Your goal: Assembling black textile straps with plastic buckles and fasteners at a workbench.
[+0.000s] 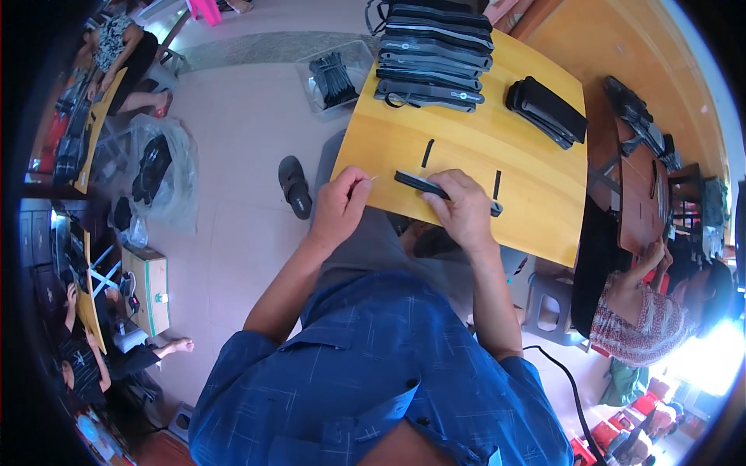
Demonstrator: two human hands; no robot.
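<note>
My right hand [464, 203] is closed round a long, narrow black strap [413, 181], which looks folded and lies level near the front edge of the yellow table. One end of it sticks out to the left of my fingers, and a rounded dark end shows on the right. My left hand [342, 203] is pinched, just off the table's left front edge. A thin, pale, thread-like piece [373, 178] pokes out from its fingertips; the rest is hidden. Beyond the hands, two short black strips [427, 153] [497, 185] lie on the tabletop.
A tall stack of dark grey and black straps [434, 58] stands at the back of the yellow table [458, 130]. A smaller black pile [546, 111] sits right. On the floor are a clear bin [336, 78] and a dark clog [294, 186]. People work at tables on both sides.
</note>
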